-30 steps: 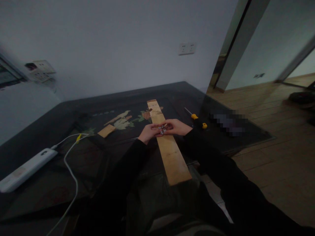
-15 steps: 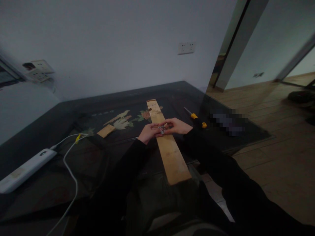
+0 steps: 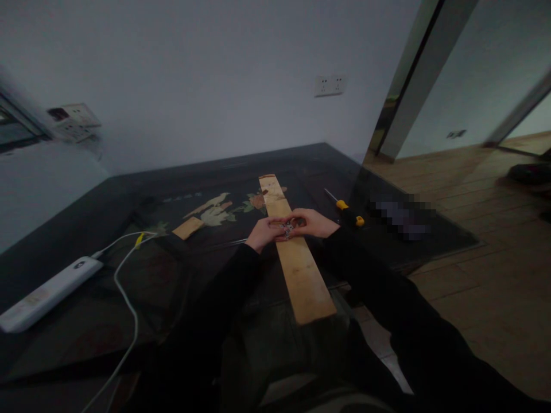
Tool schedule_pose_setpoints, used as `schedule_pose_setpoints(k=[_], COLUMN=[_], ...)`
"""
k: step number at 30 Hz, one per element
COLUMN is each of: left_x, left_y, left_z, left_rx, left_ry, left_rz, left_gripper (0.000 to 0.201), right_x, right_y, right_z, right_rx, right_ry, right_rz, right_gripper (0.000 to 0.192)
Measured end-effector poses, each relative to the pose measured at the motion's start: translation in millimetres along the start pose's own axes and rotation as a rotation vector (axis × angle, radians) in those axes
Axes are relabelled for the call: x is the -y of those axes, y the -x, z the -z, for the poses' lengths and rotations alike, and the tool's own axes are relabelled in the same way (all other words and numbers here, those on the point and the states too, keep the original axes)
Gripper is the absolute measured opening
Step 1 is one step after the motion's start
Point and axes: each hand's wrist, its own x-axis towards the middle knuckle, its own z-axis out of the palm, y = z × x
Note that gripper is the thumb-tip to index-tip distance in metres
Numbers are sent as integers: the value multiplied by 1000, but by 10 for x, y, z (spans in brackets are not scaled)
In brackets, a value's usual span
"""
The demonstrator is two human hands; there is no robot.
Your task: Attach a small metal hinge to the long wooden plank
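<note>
Metal hardware (image 3: 287, 229), small and shiny, sat between the fingertips of both hands, above the middle stretch of a long wooden board (image 3: 303, 275). Its exact shape was too small and dim to make out. The left hand (image 3: 264, 232) pinched it from one side and the right hand (image 3: 316, 222) from the other, thumbs and fingers closed in and nearly meeting. Black sleeves (image 3: 365, 267) covered both arms down to the wrists.

Beneath the hands, the board lay flat and slightly slanted, its far end pointing toward the far edge of the dark table (image 3: 297, 163) and its near end reaching the near edge, by the person's lap. Between the right hand and the table's right edge lay a screwdriver (image 3: 344, 207) with a yellow and black handle, its shaft aimed toward the far edge. Farther out, near the right corner, was a pixelated object (image 3: 402, 218).

Left of the left hand, a short wooden piece (image 3: 188, 228) rested beside pale floral decoration (image 3: 215, 215) on the tabletop. Toward the left edge lay a white power strip (image 3: 47, 295), its white cable (image 3: 129, 304), marked with a yellow tag (image 3: 139, 240), curving toward the near edge. Beyond the far edge, a double socket (image 3: 329, 85) was set in the wall (image 3: 215, 86).
</note>
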Motion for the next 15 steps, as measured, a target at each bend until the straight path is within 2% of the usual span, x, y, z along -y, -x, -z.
schedule_pose_setpoints(k=[7,15], left_x=[-52,-47], left_y=[34,50], left_z=[-47,-48], left_rx=[-29,5], left_ry=[-25,-10], left_rz=[12,-11], left_gripper=[26,20], right_x=[33,67], right_y=[38,66], right_z=[22,-5], right_rx=[-11,8], right_ry=[118,148], right_rz=[46,98], right_gripper=[38,33])
